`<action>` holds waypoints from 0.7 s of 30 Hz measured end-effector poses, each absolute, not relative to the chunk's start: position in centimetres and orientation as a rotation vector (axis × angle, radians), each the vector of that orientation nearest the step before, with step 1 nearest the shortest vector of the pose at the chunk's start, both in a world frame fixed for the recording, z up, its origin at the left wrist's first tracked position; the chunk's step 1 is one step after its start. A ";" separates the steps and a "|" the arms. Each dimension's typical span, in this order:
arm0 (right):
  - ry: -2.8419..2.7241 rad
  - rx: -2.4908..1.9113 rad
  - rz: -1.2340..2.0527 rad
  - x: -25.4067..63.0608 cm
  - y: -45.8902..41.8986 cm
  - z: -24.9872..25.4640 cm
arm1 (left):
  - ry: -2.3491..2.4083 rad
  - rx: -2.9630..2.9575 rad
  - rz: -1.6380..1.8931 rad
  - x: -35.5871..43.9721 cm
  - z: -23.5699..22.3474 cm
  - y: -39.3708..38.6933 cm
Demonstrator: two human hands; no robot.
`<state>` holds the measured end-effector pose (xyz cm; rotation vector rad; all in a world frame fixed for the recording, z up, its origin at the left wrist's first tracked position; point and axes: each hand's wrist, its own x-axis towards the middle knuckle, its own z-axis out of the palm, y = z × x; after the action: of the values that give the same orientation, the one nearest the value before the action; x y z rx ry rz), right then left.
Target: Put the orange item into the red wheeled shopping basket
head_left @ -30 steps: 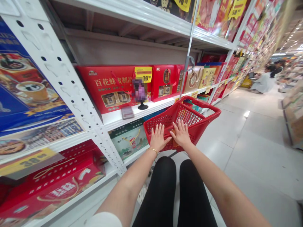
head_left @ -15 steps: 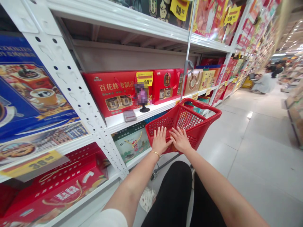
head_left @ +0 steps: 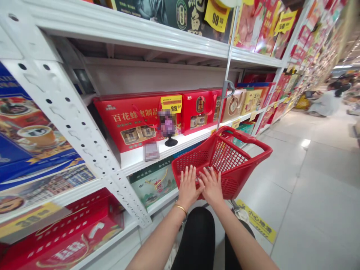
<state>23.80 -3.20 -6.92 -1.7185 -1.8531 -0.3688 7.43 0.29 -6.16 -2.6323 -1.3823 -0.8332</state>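
Note:
Both hands are stretched out over the near side of a red shopping cart (head_left: 234,185). My left hand (head_left: 189,187), with a gold bangle on its wrist, has its fingers extended and spread. Close beside it, my right hand (head_left: 211,185) also has its fingers spread, and the two thumbs almost meet. Neither hand holds anything; whether the palms touch the cart rim cannot be made out. Beyond the cart's left side, a small round mirror-like thing on a black stand (head_left: 171,141), partly pixelated, stands on the white shelf (head_left: 185,144). A pixelated small item (head_left: 152,151) sits beside it.
Red gift boxes (head_left: 135,122) line the shelf behind the cart. A white perforated post (head_left: 70,123) rises at left, near a blue cookie box (head_left: 33,131). A metal pole (head_left: 229,60) stands behind the cart. A yellow floor sign (head_left: 258,221) lies at right; a person (head_left: 326,99) crouches farther off.
The view has shifted, so shelves and cart appear lower. The yellow floor sign has come into sight. My hands stay spread over the cart's near side, slightly closer together.

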 end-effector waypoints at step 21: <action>-2.068 -1.544 -0.321 23.0 -3.2 -6.8 | -1.494 -2.641 -0.812 5.6 -5.8 0.8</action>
<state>22.99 -3.19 -6.84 -1.5441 -2.0678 -0.3207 5.65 0.75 -5.83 -2.6409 -1.4941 -0.8122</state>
